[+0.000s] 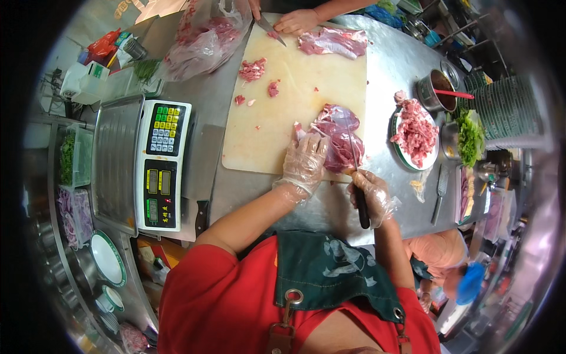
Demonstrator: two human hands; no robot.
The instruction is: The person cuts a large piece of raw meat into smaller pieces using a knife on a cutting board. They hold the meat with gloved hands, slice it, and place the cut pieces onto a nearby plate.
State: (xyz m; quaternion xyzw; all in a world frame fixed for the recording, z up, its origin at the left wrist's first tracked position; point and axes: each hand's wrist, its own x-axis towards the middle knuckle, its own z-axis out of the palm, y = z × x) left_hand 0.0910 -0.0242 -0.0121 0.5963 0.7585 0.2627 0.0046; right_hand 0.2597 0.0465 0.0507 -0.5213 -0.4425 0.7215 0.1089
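Note:
On the near right part of a pale cutting board [292,106] lies a large piece of raw red meat [338,137]. My left hand [307,159], in a clear plastic glove, rests at its left edge with the fingertips by a small strip of meat. In my right hand [371,197], also gloved, is the dark handle of a knife [352,144]; its blade lies over the meat, pointing away from me. Small meat pieces [252,70] and scraps lie on the board's left side. A longer slab of meat [334,42] is at the far right corner.
Across the board, another person's hands [298,21] work with a knife [272,30]. A bag of meat [208,44] lies at the far left, a digital scale [163,163] at the left. Rightward are a plate of cut meat [415,135], a sauce pot [435,88] and a metal tool [440,190].

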